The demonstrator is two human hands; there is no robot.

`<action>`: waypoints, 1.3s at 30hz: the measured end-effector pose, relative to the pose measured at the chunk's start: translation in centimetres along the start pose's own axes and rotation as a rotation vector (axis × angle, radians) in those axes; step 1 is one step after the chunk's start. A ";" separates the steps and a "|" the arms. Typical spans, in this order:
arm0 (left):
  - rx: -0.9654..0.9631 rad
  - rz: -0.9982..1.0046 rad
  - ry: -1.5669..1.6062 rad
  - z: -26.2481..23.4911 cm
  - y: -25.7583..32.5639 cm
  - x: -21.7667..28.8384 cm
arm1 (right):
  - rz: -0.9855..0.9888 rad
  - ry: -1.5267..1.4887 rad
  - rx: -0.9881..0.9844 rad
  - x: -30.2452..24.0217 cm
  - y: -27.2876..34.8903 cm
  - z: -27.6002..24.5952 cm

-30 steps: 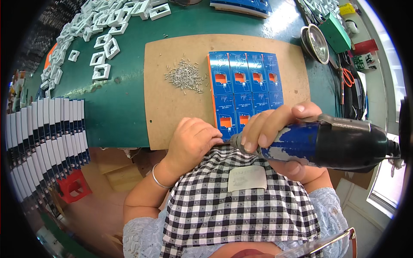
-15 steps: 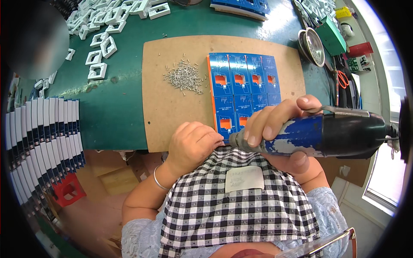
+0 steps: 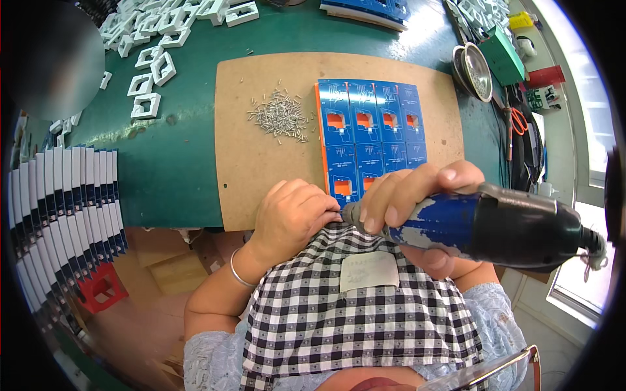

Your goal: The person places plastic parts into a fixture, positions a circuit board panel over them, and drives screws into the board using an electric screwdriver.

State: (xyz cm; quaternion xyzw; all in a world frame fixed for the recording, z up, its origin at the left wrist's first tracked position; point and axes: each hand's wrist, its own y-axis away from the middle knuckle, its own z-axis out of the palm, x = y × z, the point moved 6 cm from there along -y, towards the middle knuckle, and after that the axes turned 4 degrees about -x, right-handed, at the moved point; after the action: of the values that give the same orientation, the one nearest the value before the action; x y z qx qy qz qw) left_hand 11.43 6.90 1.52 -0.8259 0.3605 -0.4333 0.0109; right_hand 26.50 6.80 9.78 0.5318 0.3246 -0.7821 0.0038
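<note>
My right hand (image 3: 411, 202) is wrapped round a blue and black power screwdriver (image 3: 443, 225), held nearly level with its nose pointing left. That nose meets the near left corner of a blue circuit board panel (image 3: 337, 156) with orange showing under it and through its cutouts. My left hand (image 3: 293, 212) is closed at the same corner, fingertips pinched right beside the screwdriver's nose. Whatever the fingertips hold is hidden. The panel lies on a brown board (image 3: 261, 179), and a heap of small silver screws (image 3: 279, 118) sits to its left.
White plastic frames (image 3: 154, 68) lie scattered at the far left of the green table (image 3: 173, 176). Rows of white and blue pieces (image 3: 62, 189) stand at the left. Metal bowls (image 3: 477, 72), a green box (image 3: 501, 55) and orange-handled scissors (image 3: 518, 120) are at the right.
The screwdriver's rear end has dropped toward me, and its nose has shifted slightly left. My right hand has come down with it. My left hand stays by the panel's corner, almost unmoved.
</note>
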 end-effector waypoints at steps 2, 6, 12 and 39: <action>-0.005 0.011 0.002 0.0 -0.2 0.1 | -0.154 -0.027 -0.051 -0.3 -0.2 0.5; 0.019 0.025 -0.005 -0.2 0.0 0.1 | -0.098 0.054 -0.050 -0.6 -0.4 1.0; -0.023 0.028 -0.008 0.0 0.2 0.0 | 0.058 0.113 -0.056 -0.1 -0.7 1.8; 0.068 -0.139 -0.395 -5.5 -3.1 -4.5 | -0.131 -0.027 0.375 -2.7 2.9 -4.9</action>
State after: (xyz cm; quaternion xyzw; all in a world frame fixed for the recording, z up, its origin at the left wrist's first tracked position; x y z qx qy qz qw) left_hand 7.63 13.50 2.78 -0.9169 0.2788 -0.2745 0.0793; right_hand 32.76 6.04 9.50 0.4904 0.2069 -0.8346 -0.1421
